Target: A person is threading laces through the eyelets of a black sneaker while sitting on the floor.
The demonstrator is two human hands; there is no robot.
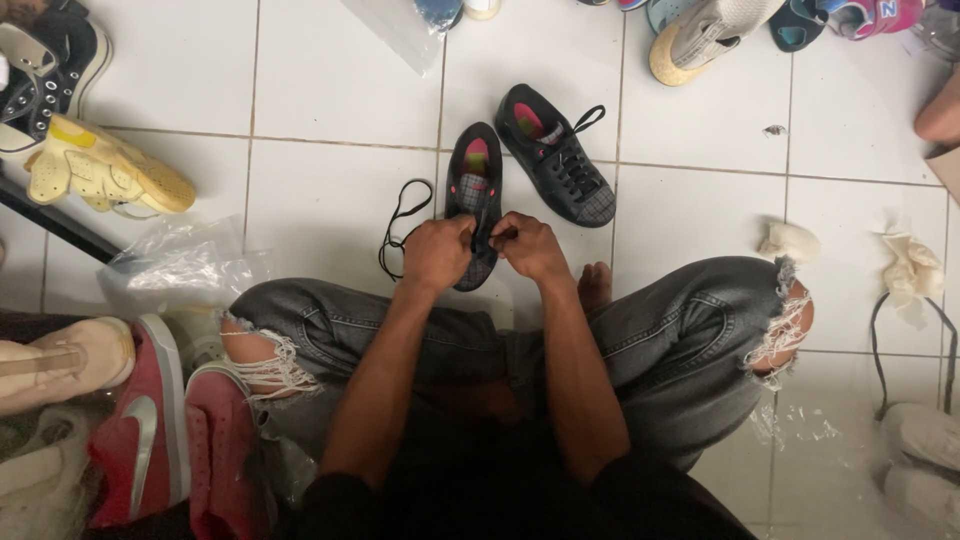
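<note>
I sit cross-legged on a white tiled floor in torn grey jeans. A black shoe (474, 180) with a pink insole lies in front of me, toe toward me. My left hand (437, 252) and my right hand (528, 246) meet over its toe end, both pinching the black shoelace (398, 225), which loops out to the left on the tiles. The matching black shoe (556, 152) lies laced just to the right, apart from my hands.
Red sneakers (175, 440) and a beige shoe (60, 362) sit by my left knee, near a clear plastic bag (180, 262). Yellow shoes (105, 168) and a black high-top (40, 80) lie far left. More shoes (705, 35) line the top edge. Crumpled paper (910, 268) lies at right.
</note>
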